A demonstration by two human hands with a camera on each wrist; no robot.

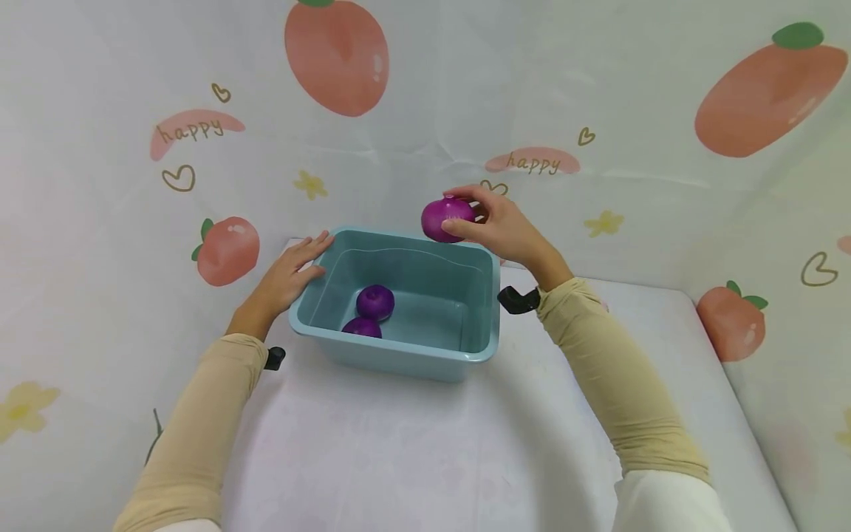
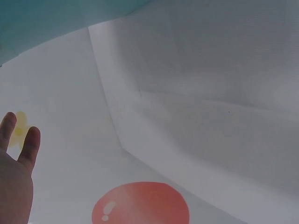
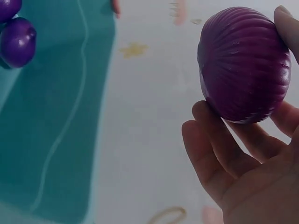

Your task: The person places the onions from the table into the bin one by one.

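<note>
Peach-printed cloth (image 1: 598, 89) draped the walls around your white bench (image 1: 412, 443), meeting it in a soft fold. Your right hand (image 1: 508, 229) pinched a purple onion (image 1: 447, 219) above the far rim of the teal tub (image 1: 399, 355), where two more onions (image 1: 369, 312) lay. Your left hand (image 1: 289, 277) rested flat, fingers spread, on the tub's left rim.

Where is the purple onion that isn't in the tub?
In the head view the purple onion is held up in the right hand, just above the far rim of the blue tub, right of centre; two more onions lie inside.
</note>
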